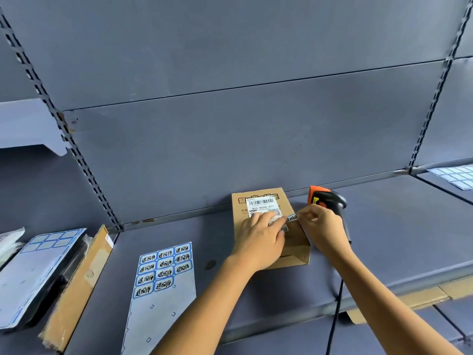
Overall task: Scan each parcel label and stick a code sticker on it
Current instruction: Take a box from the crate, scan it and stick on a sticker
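The parcel (294, 242) is sitting near the shelf's (396, 226) back edge, its label (262, 204) lying on top and a sticker (291, 217) at its right edge. The scanner (327, 198) is sitting just right; the sticker sheet (163, 275) is lying front-left, a flat carton (82, 283) farther left.

Matt brown cardboard parcel (294, 249); white paper label (262, 203); matt grey metal shelf (396, 226).

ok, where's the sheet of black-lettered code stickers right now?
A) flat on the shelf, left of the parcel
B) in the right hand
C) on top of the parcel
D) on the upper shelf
A: the sticker sheet lies flat on the shelf to the left of the parcel, and neither hand is touching it.
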Tool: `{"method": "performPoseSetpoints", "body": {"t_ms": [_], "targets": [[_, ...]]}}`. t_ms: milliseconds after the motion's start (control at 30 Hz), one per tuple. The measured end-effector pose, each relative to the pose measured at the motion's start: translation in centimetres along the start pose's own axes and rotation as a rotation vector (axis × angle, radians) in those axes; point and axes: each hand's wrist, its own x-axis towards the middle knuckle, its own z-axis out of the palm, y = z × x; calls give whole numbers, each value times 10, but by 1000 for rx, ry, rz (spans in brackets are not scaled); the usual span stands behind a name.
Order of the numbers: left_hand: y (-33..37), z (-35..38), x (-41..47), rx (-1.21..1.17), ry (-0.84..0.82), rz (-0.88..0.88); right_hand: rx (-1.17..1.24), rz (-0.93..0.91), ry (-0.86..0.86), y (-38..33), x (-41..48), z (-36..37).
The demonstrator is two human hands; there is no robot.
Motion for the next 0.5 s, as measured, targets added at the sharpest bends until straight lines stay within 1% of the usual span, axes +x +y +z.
{"method": "performPoseSetpoints", "body": {"t_ms": [133, 267, 367, 500], "targets": [[-1, 3, 1, 50, -32, 2, -99, -31, 20, 1, 0, 4], [-1, 4, 3, 45, -39, 37, -263, -154, 74, 2, -2, 6], [7, 5, 5, 44, -29, 81, -270, -150, 82, 3, -3, 5], [13, 10, 10, 55, 5, 88, -232, -117, 52, 5, -5, 5]]}}
